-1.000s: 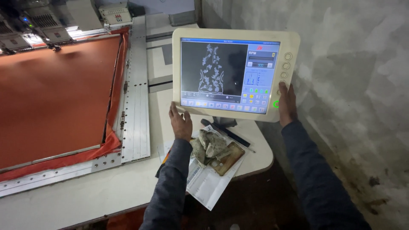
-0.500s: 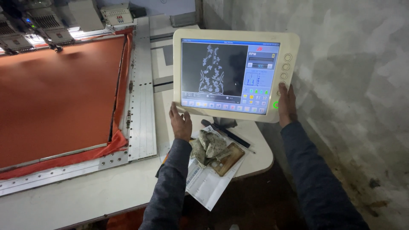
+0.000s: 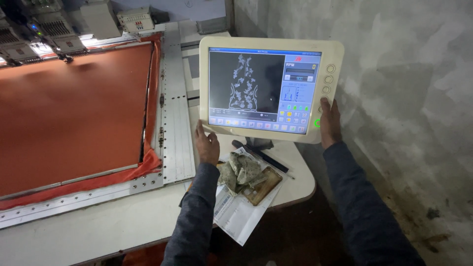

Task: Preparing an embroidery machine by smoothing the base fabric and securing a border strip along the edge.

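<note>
A cream-cased control panel (image 3: 340, 54) with a lit touch screen (image 3: 263, 91) stands tilted on a dark stand at the table's right end. The screen shows a pale ornamental pattern on black, with coloured buttons beside and below it. My left hand (image 3: 206, 144) holds the panel's lower left corner from beneath. My right hand (image 3: 329, 122) grips its lower right edge, thumb by a green lit button. Both arms wear dark blue sleeves.
Orange-red fabric (image 3: 69, 113) is stretched in a metal frame (image 3: 173, 123) on the white table (image 3: 98, 226). Embroidery heads (image 3: 34, 37) line the far edge. Below the panel lie crumpled cloth (image 3: 240, 170), a brown pad (image 3: 266, 183), papers (image 3: 241, 216) and a dark pen (image 3: 266, 158). A rough grey wall (image 3: 404, 98) rises on the right.
Nothing has moved apart from a slight shift of the camera; both hands keep their hold on the panel.
</note>
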